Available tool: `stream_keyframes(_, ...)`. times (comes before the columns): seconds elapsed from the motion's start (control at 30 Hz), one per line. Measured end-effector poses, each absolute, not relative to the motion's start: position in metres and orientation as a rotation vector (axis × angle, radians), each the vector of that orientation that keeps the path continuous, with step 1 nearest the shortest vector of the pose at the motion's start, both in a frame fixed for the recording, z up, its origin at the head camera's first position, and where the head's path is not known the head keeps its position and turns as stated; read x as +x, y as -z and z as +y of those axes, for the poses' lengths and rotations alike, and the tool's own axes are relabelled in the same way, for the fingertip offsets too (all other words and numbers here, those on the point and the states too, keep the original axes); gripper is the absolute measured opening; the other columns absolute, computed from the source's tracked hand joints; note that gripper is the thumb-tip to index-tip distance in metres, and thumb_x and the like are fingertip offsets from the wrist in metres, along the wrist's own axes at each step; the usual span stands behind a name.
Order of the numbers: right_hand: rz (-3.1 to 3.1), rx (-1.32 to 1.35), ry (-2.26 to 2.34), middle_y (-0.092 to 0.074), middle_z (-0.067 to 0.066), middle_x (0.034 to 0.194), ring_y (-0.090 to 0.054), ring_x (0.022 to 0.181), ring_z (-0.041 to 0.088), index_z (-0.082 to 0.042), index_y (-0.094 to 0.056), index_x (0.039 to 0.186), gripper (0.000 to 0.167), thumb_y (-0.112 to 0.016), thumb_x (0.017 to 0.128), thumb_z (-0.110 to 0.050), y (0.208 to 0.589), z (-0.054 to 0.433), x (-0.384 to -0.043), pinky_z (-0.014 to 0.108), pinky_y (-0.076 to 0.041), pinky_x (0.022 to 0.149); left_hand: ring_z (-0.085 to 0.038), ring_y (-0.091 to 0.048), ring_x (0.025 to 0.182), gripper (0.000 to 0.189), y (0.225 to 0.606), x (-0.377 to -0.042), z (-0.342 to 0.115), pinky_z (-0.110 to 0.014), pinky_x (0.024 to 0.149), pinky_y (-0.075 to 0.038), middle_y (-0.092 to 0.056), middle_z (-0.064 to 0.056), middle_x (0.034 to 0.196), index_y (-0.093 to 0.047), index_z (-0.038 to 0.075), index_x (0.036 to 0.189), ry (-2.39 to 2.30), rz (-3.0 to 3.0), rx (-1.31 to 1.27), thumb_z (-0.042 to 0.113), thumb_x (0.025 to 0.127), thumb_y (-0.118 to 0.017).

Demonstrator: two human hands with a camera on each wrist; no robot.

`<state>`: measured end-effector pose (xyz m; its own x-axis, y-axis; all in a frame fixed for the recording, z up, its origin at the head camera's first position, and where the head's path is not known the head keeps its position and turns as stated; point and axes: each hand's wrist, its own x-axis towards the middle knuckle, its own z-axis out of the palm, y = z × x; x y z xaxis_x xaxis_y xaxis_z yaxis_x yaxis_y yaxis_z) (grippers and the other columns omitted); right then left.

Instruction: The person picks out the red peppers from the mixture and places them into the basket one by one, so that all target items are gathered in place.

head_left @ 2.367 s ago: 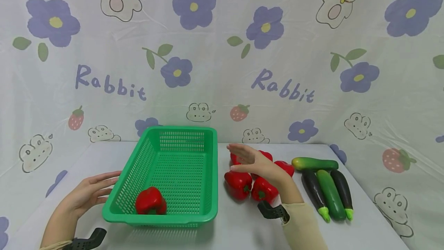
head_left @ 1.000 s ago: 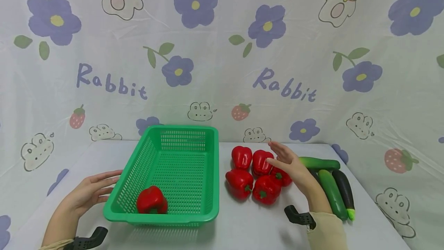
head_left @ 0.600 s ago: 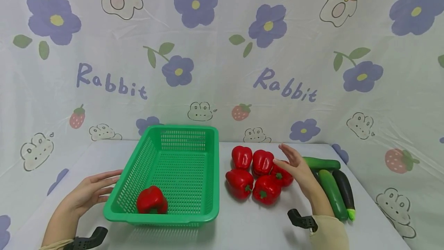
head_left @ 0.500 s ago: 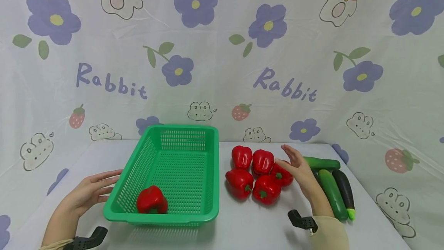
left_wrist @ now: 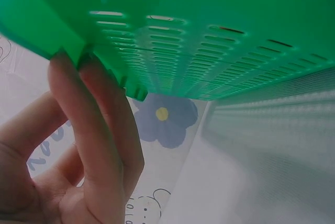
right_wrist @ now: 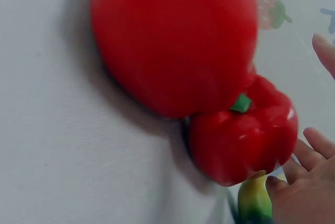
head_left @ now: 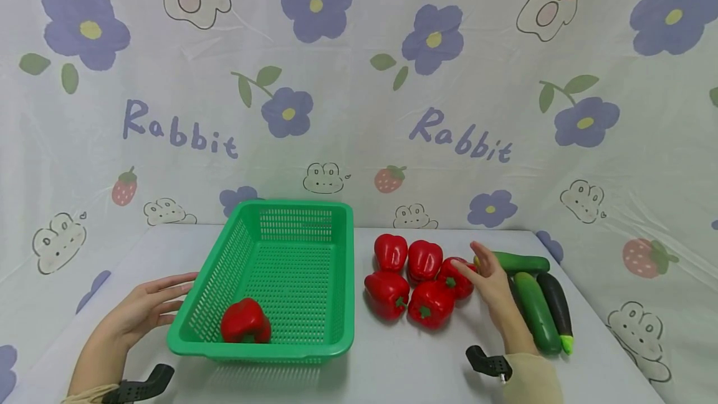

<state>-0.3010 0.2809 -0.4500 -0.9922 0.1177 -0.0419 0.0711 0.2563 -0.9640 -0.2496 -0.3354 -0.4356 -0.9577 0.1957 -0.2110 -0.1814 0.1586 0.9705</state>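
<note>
My left hand [head_left: 147, 309] is at the left side of a green plastic basket [head_left: 187, 304], its extended fingertips touching the rim, as the left wrist view shows from below. Inside the basket, near the front left corner, lies a red bell pepper [head_left: 244, 322]. My right hand [head_left: 493, 288] holds nothing. Its fingers are spread beside the rightmost pepper [head_left: 461, 288] of a cluster of several red bell peppers on the table. In the right wrist view that pepper [right_wrist: 243, 140] sits just left of the hand [right_wrist: 309, 182]; whether they touch is hard to tell.
Right of my right hand lie a yellow-tipped green zucchini [head_left: 521, 262], a second zucchini [head_left: 535, 313] and a dark eggplant [head_left: 555, 304]. Another eggplant is mostly behind the hand. A printed cloth [head_left: 348, 80] hangs behind the white table [head_left: 404, 366].
My right hand has moved right, from above the pepper cluster to the right side of its rightmost pepper, and a little lower. The left hand and basket have stayed put.
</note>
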Motion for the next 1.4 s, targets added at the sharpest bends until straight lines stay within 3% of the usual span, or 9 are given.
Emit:
stream_keyframes(0.23,-2.45,-0.239,-1.887,-0.015,0.008,0.165,-0.008,0.153,0.03,-0.018,-0.012,0.158,0.093,-0.069,0.089,-0.041,0.46,0.279,-0.298,0.054,-0.015,0.121,-0.005,-0.067,0.101,0.025,0.435,-0.25,-0.336,-0.033,0.086,-0.056,-0.066,0.025,0.108,-0.063,0.035,0.123,-1.875,2.138,0.036,0.028,0.101,-0.054)
stream_keyframes(0.9,-2.425,-0.304,-1.976,-0.01,0.016,0.164,-0.008,0.153,0.033,-0.01,-0.002,0.158,0.096,-0.067,0.092,-0.034,0.477,0.28,-0.3,0.047,-0.016,0.122,-0.005,-0.068,0.1,0.023,0.436,-0.25,-0.337,-0.033,0.085,-0.056,-0.067,0.025,0.107,-0.065,0.038,0.118,-1.887,2.133,0.04,0.028,0.101,-0.053)
stream_keyframes(1.4,-2.434,-0.317,-1.952,-0.014,0.02,0.163,-0.012,0.152,0.034,-0.006,-0.003,0.157,0.096,-0.067,0.091,-0.034,0.483,0.281,-0.303,0.047,-0.018,0.122,-0.005,-0.068,0.099,0.023,0.435,-0.249,-0.336,-0.032,0.085,-0.056,-0.068,0.024,0.106,-0.065,0.037,0.118,-1.9,2.124,0.023,0.027,0.101,-0.054)
